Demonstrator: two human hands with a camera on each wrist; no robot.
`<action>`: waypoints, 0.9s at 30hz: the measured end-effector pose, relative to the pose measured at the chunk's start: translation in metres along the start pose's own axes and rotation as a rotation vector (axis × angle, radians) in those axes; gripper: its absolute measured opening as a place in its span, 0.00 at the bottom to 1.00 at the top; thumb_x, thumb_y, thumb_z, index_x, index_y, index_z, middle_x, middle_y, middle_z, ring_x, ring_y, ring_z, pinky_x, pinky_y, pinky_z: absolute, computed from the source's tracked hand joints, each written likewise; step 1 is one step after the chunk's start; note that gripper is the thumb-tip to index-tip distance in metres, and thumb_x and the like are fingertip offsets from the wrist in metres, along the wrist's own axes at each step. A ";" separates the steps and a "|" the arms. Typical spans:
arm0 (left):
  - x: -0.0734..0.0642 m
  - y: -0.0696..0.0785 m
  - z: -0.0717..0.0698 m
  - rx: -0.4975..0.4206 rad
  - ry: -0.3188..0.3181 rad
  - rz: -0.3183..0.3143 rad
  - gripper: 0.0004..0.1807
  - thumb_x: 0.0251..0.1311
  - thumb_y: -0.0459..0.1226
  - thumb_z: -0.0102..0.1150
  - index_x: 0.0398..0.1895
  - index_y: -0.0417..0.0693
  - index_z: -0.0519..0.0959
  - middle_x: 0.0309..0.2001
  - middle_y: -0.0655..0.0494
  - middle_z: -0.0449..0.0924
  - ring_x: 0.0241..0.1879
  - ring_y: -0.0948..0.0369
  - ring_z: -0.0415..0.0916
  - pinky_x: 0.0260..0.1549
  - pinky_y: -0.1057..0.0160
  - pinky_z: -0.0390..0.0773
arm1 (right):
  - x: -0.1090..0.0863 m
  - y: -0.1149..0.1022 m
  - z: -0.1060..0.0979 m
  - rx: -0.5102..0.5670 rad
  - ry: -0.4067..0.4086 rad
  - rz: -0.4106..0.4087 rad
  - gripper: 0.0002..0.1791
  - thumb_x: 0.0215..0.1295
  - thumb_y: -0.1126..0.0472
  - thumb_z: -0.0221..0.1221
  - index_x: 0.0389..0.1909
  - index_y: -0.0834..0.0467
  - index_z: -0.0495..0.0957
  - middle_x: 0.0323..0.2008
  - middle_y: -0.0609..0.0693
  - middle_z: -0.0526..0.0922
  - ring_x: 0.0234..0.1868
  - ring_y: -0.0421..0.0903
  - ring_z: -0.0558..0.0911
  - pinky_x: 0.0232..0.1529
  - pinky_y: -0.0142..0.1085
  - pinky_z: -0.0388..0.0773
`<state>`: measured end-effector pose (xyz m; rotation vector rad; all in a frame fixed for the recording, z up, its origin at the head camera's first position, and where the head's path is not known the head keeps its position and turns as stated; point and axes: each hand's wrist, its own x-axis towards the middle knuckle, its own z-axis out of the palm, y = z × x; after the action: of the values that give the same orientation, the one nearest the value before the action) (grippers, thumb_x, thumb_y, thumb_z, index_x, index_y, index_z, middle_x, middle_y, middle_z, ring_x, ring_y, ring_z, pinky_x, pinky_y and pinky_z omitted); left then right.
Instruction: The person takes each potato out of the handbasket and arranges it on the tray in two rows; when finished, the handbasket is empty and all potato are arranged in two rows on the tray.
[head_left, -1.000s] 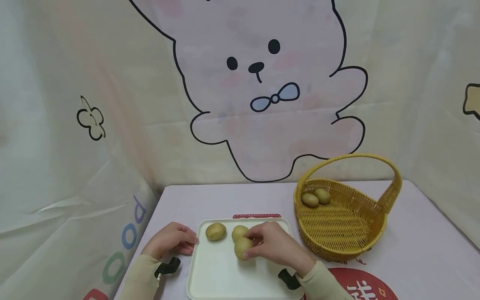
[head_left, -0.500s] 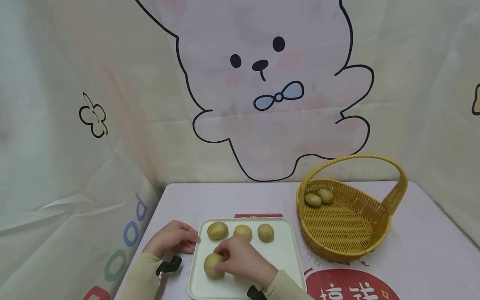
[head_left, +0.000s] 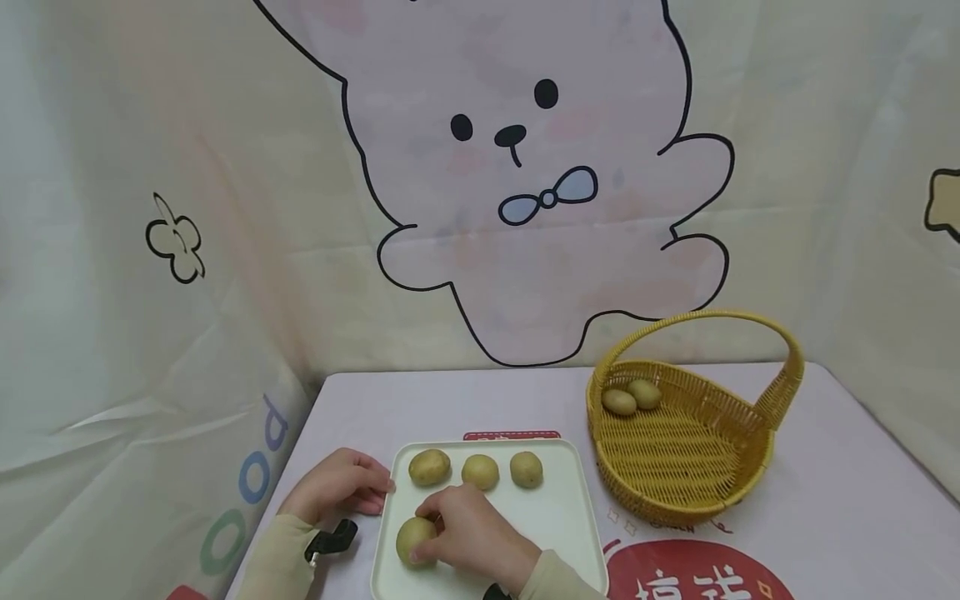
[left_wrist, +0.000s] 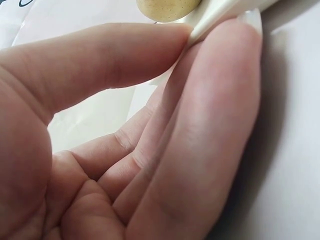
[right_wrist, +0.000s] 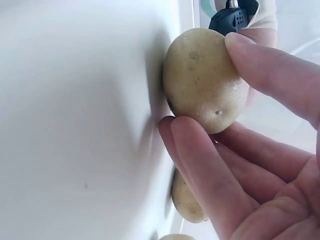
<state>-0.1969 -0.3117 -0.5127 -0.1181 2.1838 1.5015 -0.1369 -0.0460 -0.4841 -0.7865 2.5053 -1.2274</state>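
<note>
Along the far side of a white tray [head_left: 525, 558] lie three potatoes: a left potato [head_left: 430, 467], a middle potato [head_left: 480, 472] and a right potato [head_left: 527, 470]. At the tray's left front, my right hand [head_left: 476, 533] holds another potato [head_left: 412, 540] between thumb and fingertips. The right wrist view shows that held potato [right_wrist: 202, 80] close against the tray surface. My left hand [head_left: 341, 486] pinches the tray's left rim, with thumb and finger meeting on the edge in the left wrist view.
A yellow wicker basket [head_left: 686, 454] with a tall handle stands right of the tray, holding two potatoes [head_left: 632, 397] at its far left. The pale tablecloth [head_left: 405, 400] carries red printed patterns. A curtain with a cartoon bear hangs behind the table.
My right hand has carried its potato from beside the middle potato to the tray's left front, uncovering the right potato. My left hand stays at the rim.
</note>
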 end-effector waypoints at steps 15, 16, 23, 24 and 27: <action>0.003 0.001 0.000 -0.001 -0.008 0.001 0.14 0.63 0.37 0.73 0.45 0.34 0.87 0.27 0.54 0.88 0.27 0.64 0.86 0.33 0.63 0.92 | -0.002 -0.001 -0.013 -0.039 -0.001 0.034 0.25 0.51 0.52 0.83 0.50 0.57 0.90 0.33 0.38 0.88 0.35 0.29 0.79 0.39 0.25 0.78; 0.004 0.002 0.000 -0.002 -0.011 0.002 0.14 0.63 0.37 0.73 0.45 0.34 0.87 0.27 0.54 0.88 0.27 0.64 0.86 0.33 0.63 0.92 | -0.004 -0.001 -0.016 -0.032 0.005 0.036 0.25 0.52 0.52 0.83 0.50 0.57 0.90 0.34 0.39 0.88 0.36 0.30 0.80 0.40 0.25 0.79; 0.004 0.002 0.001 -0.001 -0.036 0.011 0.14 0.63 0.36 0.72 0.45 0.33 0.87 0.27 0.54 0.88 0.27 0.64 0.86 0.33 0.63 0.91 | -0.022 0.003 -0.052 0.009 0.038 0.053 0.21 0.57 0.53 0.80 0.50 0.57 0.90 0.43 0.46 0.91 0.43 0.38 0.85 0.46 0.30 0.83; 0.003 0.002 0.001 0.001 -0.034 0.012 0.14 0.63 0.36 0.72 0.45 0.33 0.87 0.28 0.54 0.88 0.27 0.64 0.86 0.33 0.63 0.91 | -0.025 0.004 -0.060 0.009 0.040 0.053 0.21 0.58 0.53 0.79 0.50 0.57 0.90 0.44 0.47 0.91 0.44 0.40 0.86 0.46 0.32 0.85; 0.001 0.001 0.000 0.008 -0.026 0.008 0.14 0.64 0.36 0.71 0.45 0.32 0.87 0.28 0.53 0.88 0.27 0.64 0.86 0.33 0.64 0.91 | -0.037 0.010 -0.089 0.013 0.064 0.041 0.21 0.61 0.53 0.78 0.52 0.58 0.89 0.46 0.49 0.91 0.46 0.45 0.87 0.49 0.35 0.88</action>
<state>-0.1984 -0.3114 -0.5124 -0.0867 2.1712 1.4907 -0.1487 0.0376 -0.4378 -0.6999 2.5476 -1.2731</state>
